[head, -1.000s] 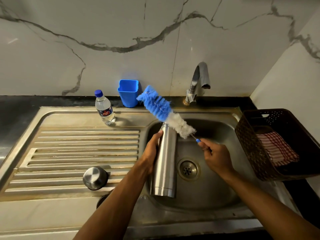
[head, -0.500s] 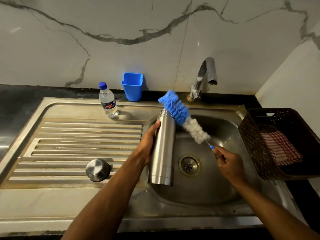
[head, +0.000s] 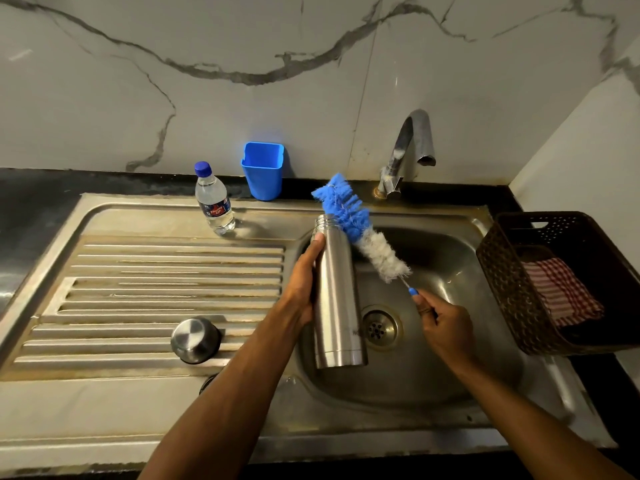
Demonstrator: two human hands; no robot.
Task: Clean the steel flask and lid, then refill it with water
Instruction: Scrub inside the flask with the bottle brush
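While the left hand (head: 304, 285) wraps round the steel flask (head: 336, 299) and holds it upright over the sink basin (head: 450, 258), the right hand (head: 446, 327) pinches the thin handle of the bottle brush (head: 360, 233) low down, near its blue end. The bristles slant up and away from that grip, with the blue head lying against the flask's open, threaded mouth, just above the left thumb — beside the rim, not yet inside it.

I'd judge this to be the scrubbing step, just at its start. The next move calls for tipping the brush until it lines up with the neck, then feeding the head down through the narrow opening while the left hand keeps the flask steady.

The lid (head: 195, 339) sits dome-up on the draining board, well to the left of the gripping hand and untouched. Beyond the flask stands a small plastic bottle (head: 214, 202), capped and seemingly full of clear water — likely the refill. Just beside it is a blue cup (head: 263, 169); what it holds I cannot tell. To the right of the brush hand, a dark basket (head: 502, 271) holds a red-checked cloth (head: 557, 289). The tap (head: 412, 147) is not running.
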